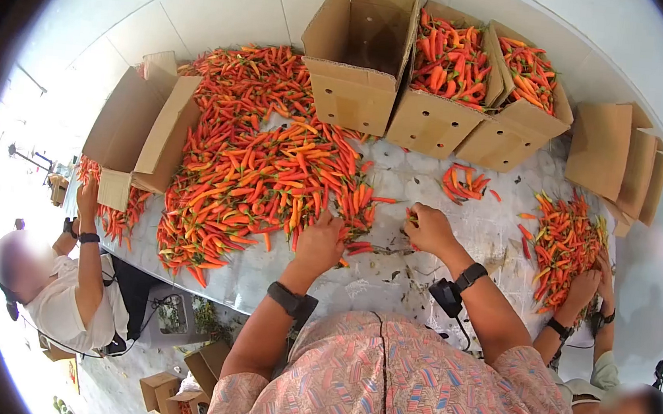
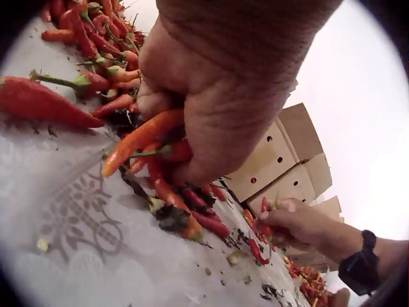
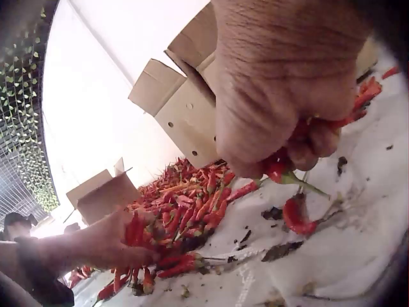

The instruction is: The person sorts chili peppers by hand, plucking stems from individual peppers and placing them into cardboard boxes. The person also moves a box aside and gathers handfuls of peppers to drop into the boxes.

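Left hand (image 1: 320,243) and right hand (image 1: 431,231) pinch chillies (image 2: 142,141). Two cardboard boxes (image 1: 429,125) hold heaped chillies beside an open carton (image 1: 352,97).

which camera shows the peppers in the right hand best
The right wrist view: up close, red peppers and a green stem poke from the curled right hand. The left wrist view shows them smaller and farther off; the head view, only tiny bits at the fingertips.

A produce packing area: chili heaps (image 1: 262,176) on a covered table (image 1: 372,279), 3 people, ventilated cartons (image 1: 435,125).
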`<action>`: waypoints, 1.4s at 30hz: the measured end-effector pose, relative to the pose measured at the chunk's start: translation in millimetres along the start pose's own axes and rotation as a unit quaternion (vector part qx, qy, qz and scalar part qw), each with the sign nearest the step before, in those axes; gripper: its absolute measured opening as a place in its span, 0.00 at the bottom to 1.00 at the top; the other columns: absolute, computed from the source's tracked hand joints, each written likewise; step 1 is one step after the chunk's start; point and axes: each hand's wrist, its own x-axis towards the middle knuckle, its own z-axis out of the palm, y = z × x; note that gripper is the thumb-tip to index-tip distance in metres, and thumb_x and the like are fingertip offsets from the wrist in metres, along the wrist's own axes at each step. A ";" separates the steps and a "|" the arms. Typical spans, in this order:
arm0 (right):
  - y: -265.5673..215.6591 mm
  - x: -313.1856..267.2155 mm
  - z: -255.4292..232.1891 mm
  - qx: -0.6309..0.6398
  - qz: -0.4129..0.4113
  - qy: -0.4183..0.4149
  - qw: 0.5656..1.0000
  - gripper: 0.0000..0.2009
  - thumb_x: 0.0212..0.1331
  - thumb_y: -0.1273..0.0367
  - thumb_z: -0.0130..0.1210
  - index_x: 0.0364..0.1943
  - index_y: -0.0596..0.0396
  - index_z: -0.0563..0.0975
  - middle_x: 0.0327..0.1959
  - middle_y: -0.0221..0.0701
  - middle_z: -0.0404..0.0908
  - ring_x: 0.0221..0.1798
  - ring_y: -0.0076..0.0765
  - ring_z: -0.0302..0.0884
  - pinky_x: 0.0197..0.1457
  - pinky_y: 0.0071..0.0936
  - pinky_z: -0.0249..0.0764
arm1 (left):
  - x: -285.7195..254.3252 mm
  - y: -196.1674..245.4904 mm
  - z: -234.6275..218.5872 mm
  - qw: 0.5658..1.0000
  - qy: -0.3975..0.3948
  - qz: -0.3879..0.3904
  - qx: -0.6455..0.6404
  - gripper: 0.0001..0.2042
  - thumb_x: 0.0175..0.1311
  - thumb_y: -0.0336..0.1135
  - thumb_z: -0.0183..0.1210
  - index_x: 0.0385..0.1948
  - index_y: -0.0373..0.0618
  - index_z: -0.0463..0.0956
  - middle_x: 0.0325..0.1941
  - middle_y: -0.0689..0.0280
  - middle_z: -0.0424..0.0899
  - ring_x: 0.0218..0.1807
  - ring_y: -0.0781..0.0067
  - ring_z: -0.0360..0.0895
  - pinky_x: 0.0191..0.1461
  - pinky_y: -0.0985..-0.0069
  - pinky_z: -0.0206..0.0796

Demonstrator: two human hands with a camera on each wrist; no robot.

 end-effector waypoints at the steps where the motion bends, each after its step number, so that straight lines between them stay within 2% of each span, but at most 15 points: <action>1: -0.5 -2.9 -4.8 0.000 0.000 0.000 1.000 0.12 0.44 0.65 0.52 0.29 0.61 0.72 0.27 0.46 0.75 0.33 0.52 0.74 0.37 0.41 0.69 | -0.2 -1.5 1.3 1.000 0.000 -0.001 -0.006 0.15 0.44 0.31 0.56 0.37 0.42 0.71 0.34 0.57 0.73 0.30 0.54 0.76 0.30 0.63 0.69; 5: 2.5 -14.5 -18.2 -0.010 0.008 -0.017 1.000 0.12 0.43 0.65 0.53 0.26 0.60 0.72 0.25 0.46 0.76 0.32 0.52 0.74 0.35 0.41 0.69 | -3.4 -10.7 1.6 0.998 0.002 -0.023 -0.067 0.14 0.44 0.32 0.57 0.35 0.41 0.71 0.32 0.55 0.74 0.31 0.53 0.76 0.32 0.62 0.68; 7: 3.6 -20.0 -16.5 -0.019 0.002 -0.024 1.000 0.12 0.43 0.64 0.53 0.26 0.60 0.73 0.25 0.46 0.76 0.32 0.52 0.74 0.35 0.41 0.69 | -6.5 -11.8 -2.5 0.986 0.053 -0.079 -0.138 0.12 0.44 0.33 0.57 0.32 0.41 0.72 0.32 0.54 0.75 0.33 0.52 0.75 0.33 0.61 0.68; 11: 0.9 -28.5 3.7 -0.070 0.024 -0.046 0.996 0.13 0.42 0.63 0.54 0.26 0.60 0.73 0.26 0.46 0.76 0.32 0.53 0.74 0.35 0.42 0.70 | -12.6 -4.3 -16.1 0.986 0.036 -0.077 -0.144 0.10 0.45 0.33 0.57 0.30 0.41 0.73 0.33 0.54 0.76 0.33 0.52 0.75 0.34 0.62 0.68; 16: 5.4 -26.6 19.0 -0.101 -0.011 -0.005 0.995 0.12 0.41 0.63 0.56 0.24 0.60 0.73 0.22 0.46 0.74 0.29 0.54 0.73 0.34 0.42 0.68 | -11.4 6.1 1.4 0.997 0.010 0.051 -0.060 0.11 0.48 0.36 0.56 0.32 0.43 0.73 0.28 0.56 0.76 0.30 0.54 0.76 0.32 0.62 0.67; 19: 1.5 -24.5 18.1 -0.087 -0.021 -0.060 0.994 0.12 0.42 0.64 0.54 0.25 0.61 0.73 0.26 0.47 0.76 0.31 0.56 0.73 0.36 0.43 0.70 | -10.3 23.9 4.5 0.997 -0.050 0.060 -0.017 0.10 0.48 0.35 0.55 0.31 0.42 0.72 0.31 0.57 0.75 0.31 0.54 0.76 0.32 0.62 0.68; 22: -4.1 -25.9 12.1 0.025 0.004 -0.078 0.997 0.11 0.44 0.65 0.53 0.23 0.60 0.73 0.23 0.42 0.77 0.27 0.48 0.75 0.32 0.37 0.70 | -5.6 31.9 16.1 0.996 -0.063 0.053 0.018 0.10 0.47 0.35 0.56 0.29 0.41 0.71 0.33 0.56 0.75 0.32 0.55 0.76 0.31 0.62 0.69; 24: -6.5 -26.9 8.4 0.281 0.148 -0.156 0.935 0.09 0.49 0.66 0.52 0.24 0.59 0.72 0.21 0.34 0.77 0.23 0.35 0.74 0.26 0.29 0.68 | -3.2 31.8 19.1 0.996 -0.057 0.058 0.018 0.10 0.47 0.35 0.55 0.29 0.40 0.70 0.32 0.56 0.75 0.32 0.55 0.76 0.31 0.62 0.70; 25: -6.9 -27.4 7.2 0.281 0.147 -0.155 0.936 0.09 0.49 0.66 0.52 0.24 0.59 0.72 0.21 0.34 0.77 0.23 0.35 0.74 0.26 0.29 0.68 | -2.4 31.8 19.4 0.997 -0.052 0.062 0.017 0.10 0.47 0.34 0.55 0.28 0.40 0.70 0.32 0.56 0.74 0.32 0.55 0.76 0.31 0.62 0.70; 27: -6.3 -28.0 4.3 0.457 0.259 -0.165 0.835 0.07 0.53 0.67 0.49 0.27 0.57 0.72 0.22 0.30 0.76 0.21 0.26 0.72 0.22 0.22 0.66 | -0.1 31.1 18.3 0.997 -0.051 0.062 0.004 0.10 0.46 0.34 0.55 0.28 0.39 0.69 0.31 0.55 0.75 0.32 0.54 0.76 0.32 0.62 0.70; 28: -4.0 -28.4 5.1 0.457 0.257 -0.164 0.835 0.07 0.53 0.67 0.49 0.27 0.57 0.72 0.22 0.30 0.76 0.21 0.26 0.72 0.22 0.22 0.66 | 1.1 30.8 17.4 0.997 -0.052 0.062 -0.010 0.11 0.45 0.34 0.55 0.28 0.39 0.69 0.31 0.54 0.75 0.32 0.53 0.76 0.33 0.61 0.69; 30: -0.9 -28.4 6.6 0.630 0.249 -0.174 0.715 0.06 0.55 0.68 0.47 0.29 0.56 0.72 0.26 0.35 0.78 0.21 0.30 0.74 0.19 0.20 0.63 | 4.3 26.7 18.9 0.996 -0.048 0.063 -0.032 0.11 0.45 0.34 0.55 0.28 0.39 0.69 0.30 0.53 0.75 0.33 0.52 0.76 0.34 0.61 0.69; 38: -14.6 -20.9 8.3 0.623 0.266 -0.219 0.702 0.08 0.56 0.68 0.44 0.35 0.58 0.70 0.30 0.39 0.79 0.26 0.38 0.79 0.16 0.19 0.61 | 14.2 19.9 11.0 0.981 -0.078 0.005 -0.179 0.11 0.44 0.32 0.55 0.30 0.37 0.71 0.28 0.52 0.77 0.34 0.51 0.76 0.36 0.63 0.67; 40: -20.6 -18.2 12.2 0.603 0.278 -0.228 0.712 0.09 0.56 0.68 0.44 0.37 0.57 0.70 0.30 0.38 0.79 0.27 0.37 0.79 0.17 0.20 0.62 | 14.9 23.7 -1.8 0.877 -0.139 -0.127 -0.443 0.14 0.47 0.35 0.56 0.34 0.37 0.72 0.27 0.53 0.78 0.33 0.54 0.77 0.36 0.65 0.67; 42: -27.8 -13.5 17.7 0.600 0.236 -0.236 0.727 0.10 0.58 0.65 0.43 0.38 0.55 0.71 0.32 0.35 0.79 0.31 0.34 0.78 0.22 0.22 0.65 | 16.0 30.7 -5.1 0.877 -0.125 -0.097 -0.454 0.15 0.47 0.36 0.57 0.36 0.38 0.72 0.28 0.54 0.78 0.34 0.55 0.77 0.37 0.66 0.67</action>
